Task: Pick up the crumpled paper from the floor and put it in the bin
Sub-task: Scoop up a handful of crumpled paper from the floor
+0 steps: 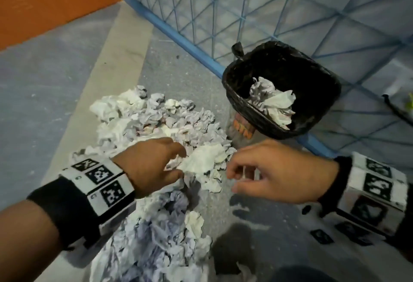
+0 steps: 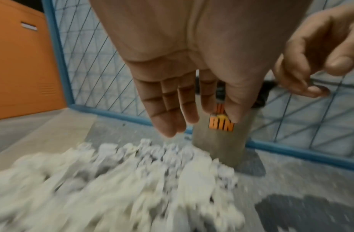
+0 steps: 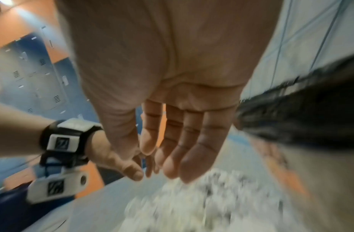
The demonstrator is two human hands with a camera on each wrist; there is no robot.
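A big pile of crumpled paper [image 1: 156, 120] lies on the grey floor, blurred in the left wrist view [image 2: 112, 180] and in the right wrist view [image 3: 191, 204]. At its right stands the bin [image 1: 226, 80] with a black liner and a few crumpled papers [image 1: 272, 100] inside; its grey body [image 2: 221, 144] carries an orange "BIN" label. My left hand [image 1: 180, 161] hovers over the pile's near right side, fingers straight [image 2: 191, 119], at a white piece [image 1: 205, 158], holding nothing. My right hand [image 1: 232, 178] hangs just right of the pile, fingers relaxed [image 3: 166, 157], empty.
A blue wire-mesh fence [image 1: 245, 13] with a blue bottom rail [image 1: 178, 35] runs right behind the bin. An orange wall [image 1: 44, 2] is at the far left, and blue and orange lockers [image 3: 32, 86] stand behind. Bare floor [image 1: 257, 225] lies under my right hand.
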